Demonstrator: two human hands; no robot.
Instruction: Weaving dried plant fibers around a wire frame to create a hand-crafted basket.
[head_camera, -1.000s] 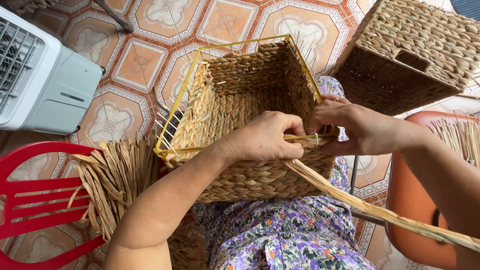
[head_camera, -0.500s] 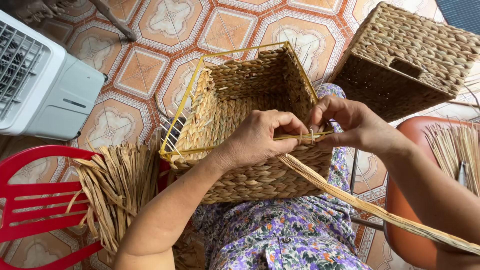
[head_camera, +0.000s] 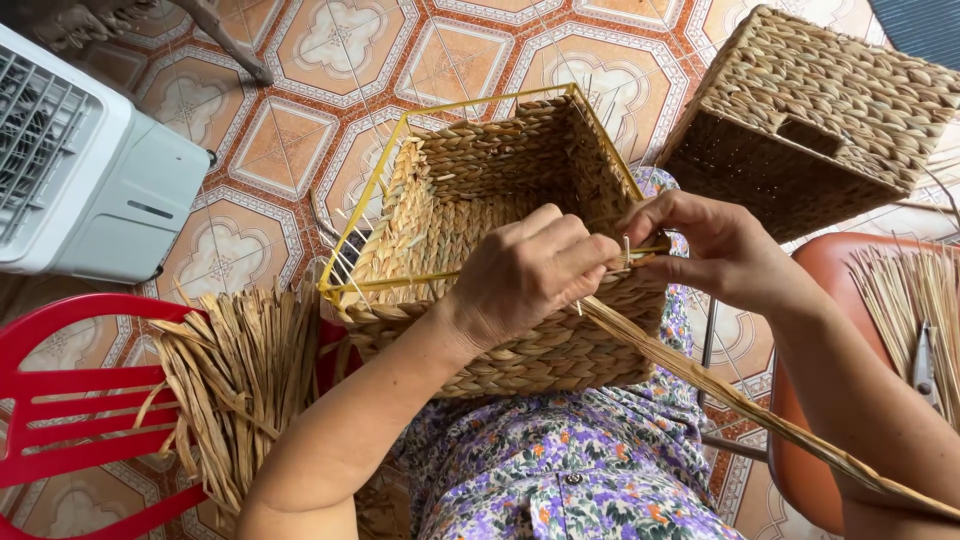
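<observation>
Woven straw forms the half-finished basket (head_camera: 500, 270) resting on the person's lap, its yellow wire frame (head_camera: 400, 150) bare along the top. The left hand (head_camera: 530, 275) presses on the near rim, fingers closed together over the weave. The right hand (head_camera: 715, 250) sits just beside those fingers, pinching a long flat straw strand (head_camera: 760, 410) that trails away past the right forearm. Beyond the right fingers stands 1 finished basket (head_camera: 820, 110) on the tiled floor (head_camera: 330, 60); a bundle of straw (head_camera: 240, 370) lies on a red chair (head_camera: 70, 410) outside the left arm.
</observation>
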